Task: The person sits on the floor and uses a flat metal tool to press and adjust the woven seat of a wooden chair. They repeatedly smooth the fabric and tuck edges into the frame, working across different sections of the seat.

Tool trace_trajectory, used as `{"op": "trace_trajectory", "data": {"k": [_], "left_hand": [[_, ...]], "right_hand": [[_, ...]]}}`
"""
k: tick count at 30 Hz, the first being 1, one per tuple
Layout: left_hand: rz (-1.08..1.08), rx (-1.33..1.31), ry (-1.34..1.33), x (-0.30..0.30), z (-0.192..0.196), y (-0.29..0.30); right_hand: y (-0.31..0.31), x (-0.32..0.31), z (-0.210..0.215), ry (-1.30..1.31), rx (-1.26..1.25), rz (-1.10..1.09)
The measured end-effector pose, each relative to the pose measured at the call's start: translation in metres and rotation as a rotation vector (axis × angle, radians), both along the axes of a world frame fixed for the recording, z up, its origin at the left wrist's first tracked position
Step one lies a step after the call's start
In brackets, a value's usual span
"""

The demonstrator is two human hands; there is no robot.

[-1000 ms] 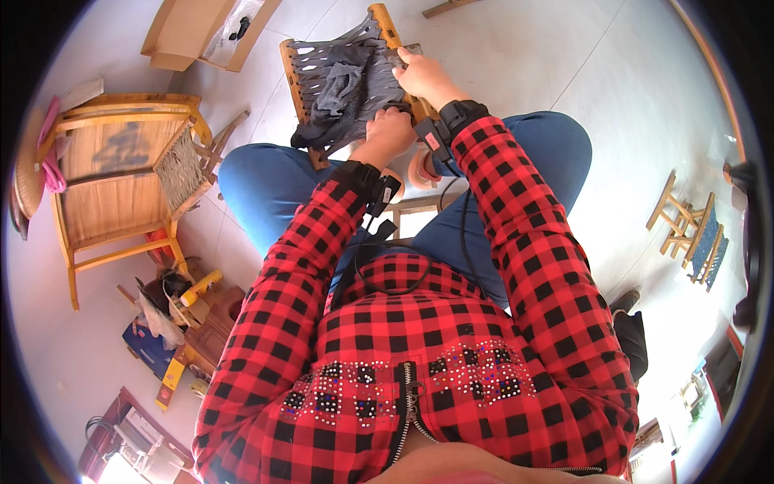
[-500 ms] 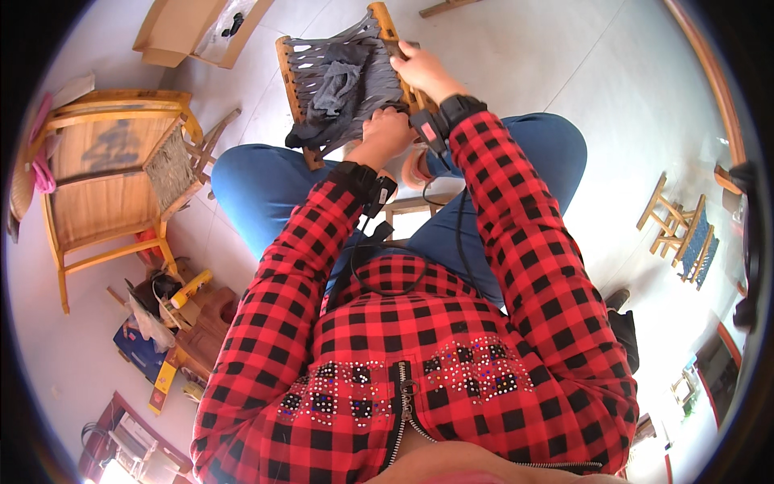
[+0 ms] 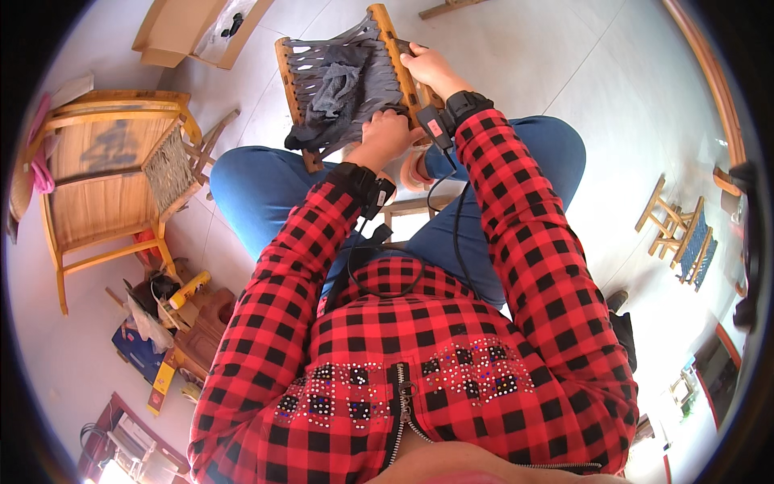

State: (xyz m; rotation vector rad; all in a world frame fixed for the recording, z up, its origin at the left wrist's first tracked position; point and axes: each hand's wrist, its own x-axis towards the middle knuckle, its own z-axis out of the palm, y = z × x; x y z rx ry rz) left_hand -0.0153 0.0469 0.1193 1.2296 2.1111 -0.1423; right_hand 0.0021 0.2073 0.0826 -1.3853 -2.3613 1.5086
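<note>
In front of my knees stands a small wooden-framed stool (image 3: pixel 387 36), its seat laced with grey fabric strips (image 3: pixel 322 60). A loose bunch of dark grey cloth (image 3: pixel 337 89) lies over the lacing. My left hand (image 3: pixel 389 135) is closed at the near right corner of the seat, fingers bent over the grey strips there. My right hand (image 3: pixel 435 68) is closed beside the right rail, with a dark strip partly showing at its fingers. Its palm side is hidden. Both wrists wear black straps with small cabled devices.
A yellow wooden chair (image 3: pixel 113 169) lies tipped at the left, near a cardboard box (image 3: pixel 173 36). Boxes and a yellow bottle (image 3: pixel 190 290) are piled below it. A small blue-seated folding stool (image 3: pixel 695 246) is on the floor at right.
My right hand has shifted slightly right and down, from over the rail to its outer side. My left hand stays at the near corner, its fingers slightly moved.
</note>
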Motion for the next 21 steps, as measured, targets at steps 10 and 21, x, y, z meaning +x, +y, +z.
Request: {"op": "trace_trajectory", "data": {"k": [10,21], "left_hand": [[0.010,0.064,0.024,0.003,0.001,-0.002],[0.011,0.040,0.019,-0.002,-0.005,-0.001]], "right_hand": [[-0.011,0.017,0.015,-0.102,-0.053,0.064],[-0.018,0.031,0.017,-0.095,-0.186,0.069]]}}
